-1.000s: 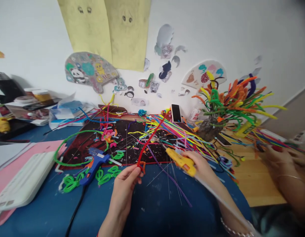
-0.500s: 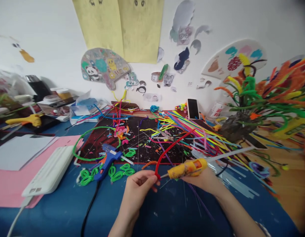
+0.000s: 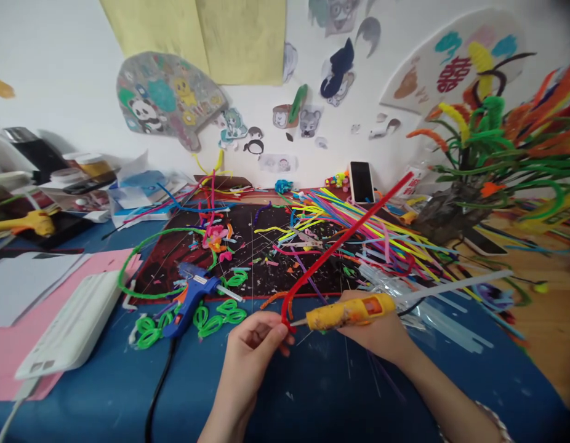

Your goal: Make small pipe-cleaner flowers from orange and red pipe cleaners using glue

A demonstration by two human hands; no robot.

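Note:
My left hand point(image 3: 252, 347) pinches the lower end of a long red pipe cleaner point(image 3: 340, 243), which curves up and runs away to the upper right. My right hand point(image 3: 381, 332) grips a yellow glue gun point(image 3: 349, 312) lying sideways, its metal nozzle pointing left and touching the pipe cleaner's end just right of my left fingertips. A clear glue stick point(image 3: 460, 284) pokes out of the gun's back to the right. An orange pipe cleaner piece point(image 3: 273, 299) lies just behind my left hand.
A blue glue gun point(image 3: 188, 298) with a black cord lies left among green pipe cleaner loops point(image 3: 215, 314). A pile of coloured pipe cleaners point(image 3: 359, 231) covers the black mat point(image 3: 257, 246). A phone point(image 3: 361, 182) leans on the wall. A pipe cleaner plant point(image 3: 492, 154) stands right; a white keyboard point(image 3: 66, 329) lies left.
My right hand turned the yellow glue gun sideways and brought its nozzle to the red pipe cleaner's end. The pipe cleaner's far end swung to the right. The camera view shifted.

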